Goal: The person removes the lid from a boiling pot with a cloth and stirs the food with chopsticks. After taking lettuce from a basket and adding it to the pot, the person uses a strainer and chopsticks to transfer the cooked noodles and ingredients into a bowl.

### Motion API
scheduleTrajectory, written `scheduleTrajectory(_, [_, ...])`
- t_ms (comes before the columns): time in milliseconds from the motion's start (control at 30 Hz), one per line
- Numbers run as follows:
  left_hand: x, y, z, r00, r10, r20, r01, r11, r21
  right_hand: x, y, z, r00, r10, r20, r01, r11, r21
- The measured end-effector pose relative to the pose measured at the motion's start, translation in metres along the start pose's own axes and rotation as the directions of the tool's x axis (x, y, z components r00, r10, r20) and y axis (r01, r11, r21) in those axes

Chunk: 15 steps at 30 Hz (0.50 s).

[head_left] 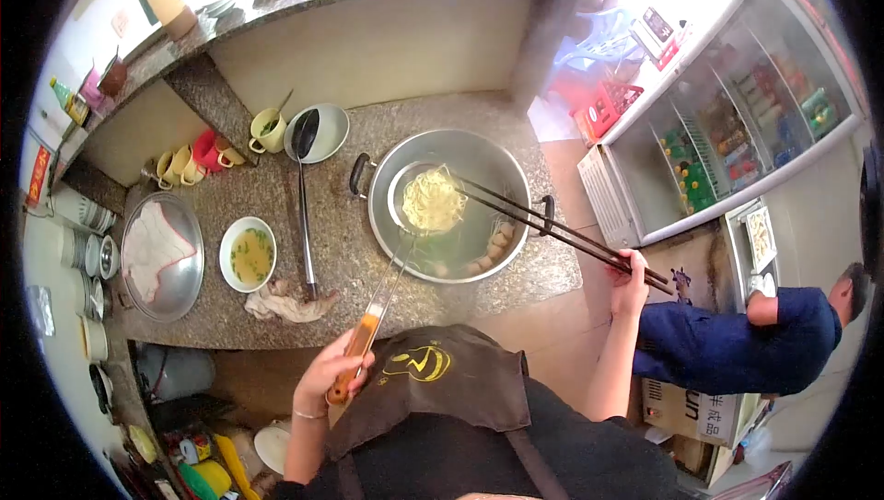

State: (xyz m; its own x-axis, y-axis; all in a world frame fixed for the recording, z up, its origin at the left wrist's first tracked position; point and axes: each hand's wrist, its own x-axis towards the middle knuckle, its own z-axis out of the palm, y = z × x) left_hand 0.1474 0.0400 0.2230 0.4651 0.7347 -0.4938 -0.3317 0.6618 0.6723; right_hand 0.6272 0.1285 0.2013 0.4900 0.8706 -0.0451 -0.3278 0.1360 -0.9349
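We have a speckled stone tabletop (391, 115) in front of us, and on it the wide metal pot (502, 157), which holds cloudy liquid. Next in size come the long dark chopsticks (571, 235), slanting in over the pot's right side with their tips at the edge of the noodles (433, 201). The strainer (394, 194) is nearly as long: its round basket is inside the pot, and its handle slopes back toward us over the near rim. Our left hand (343, 366) is wrapped round that wooden handle; our right hand (628, 281) grips the chopsticks well behind their tips. A white bowl (226, 261) of broth stands left of the pot, with a ladle (305, 205) lying between them. The noodles sit gathered in the basket; whether its underside is in the liquid, we cannot tell. Smallest are the round pieces (495, 247) along the pot's right wall.

We judge the step in hand to be loosening the noodles as they cook. The next move seems to call for a level, steady left hand while the chopsticks part the strands, then a good drain before any carry to the bowl.
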Motion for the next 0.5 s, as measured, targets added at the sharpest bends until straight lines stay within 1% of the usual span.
scheduleTrajectory(33, [-0.005,-0.002,-0.003,1.0,0.007,0.014,-0.007,1.0,-0.016,-0.001,0.0,0.003,1.0,0.012,-0.019,-0.013,0.999,-0.034])
scheduleTrajectory(67, [0.003,-0.005,-0.005,1.0,0.004,0.014,-0.004,1.0,-0.018,-0.001,0.005,0.011,0.999,0.036,0.031,-0.033,0.995,-0.099])
scheduleTrajectory(133, [0.04,-0.02,-0.006,0.99,-0.115,-0.076,0.104,0.986,-0.133,-0.003,0.014,0.037,0.999,0.039,0.033,-0.033,0.985,-0.168])
scheduleTrajectory(167, [0.055,-0.019,-0.005,0.996,-0.084,-0.036,0.08,0.992,-0.1,-0.003,0.017,0.042,0.998,0.023,0.05,-0.012,0.98,-0.2])
scheduleTrajectory(200, [0.052,-0.018,-0.005,0.997,-0.071,-0.038,0.067,0.992,-0.103,-0.005,0.014,0.044,0.998,0.018,0.062,-0.005,0.98,-0.199])
scheduleTrajectory(267, [0.045,-0.018,-0.001,0.996,-0.051,-0.067,0.047,0.997,-0.058,-0.011,-0.005,0.039,0.996,-0.072,0.061,0.084,0.974,-0.212])
scheduleTrajectory(300, [0.037,-0.021,-0.005,0.998,-0.053,-0.04,0.049,0.996,-0.079,-0.011,-0.01,0.034,0.996,-0.089,-0.022,0.083,0.979,-0.187])
scheduleTrajectory(333, [0.041,-0.02,-0.007,0.998,-0.049,-0.045,0.046,0.996,-0.08,-0.009,-0.011,0.021,0.998,-0.061,-0.007,0.06,0.989,-0.134])
scheduleTrajectory(400, [0.059,-0.035,-0.009,0.985,-0.068,-0.158,0.058,0.996,-0.065,0.001,-0.002,0.018,0.997,-0.08,-0.025,0.074,0.982,-0.174])
scheduleTrajectory(433, [0.072,-0.03,-0.01,0.995,-0.065,-0.073,0.055,0.99,-0.132,0.004,0.004,0.023,0.996,-0.09,-0.017,0.085,0.98,-0.178])
scheduleTrajectory(467, [0.068,-0.028,-0.007,0.995,-0.054,-0.081,0.042,0.989,-0.141,0.002,0.003,0.025,0.996,-0.088,0.0,0.086,0.98,-0.179])
scheduleTrajectory(500, [0.063,-0.022,-0.003,0.995,-0.051,-0.09,0.037,0.987,-0.155,0.002,0.0,0.029,0.994,-0.102,-0.028,0.097,0.985,-0.145])
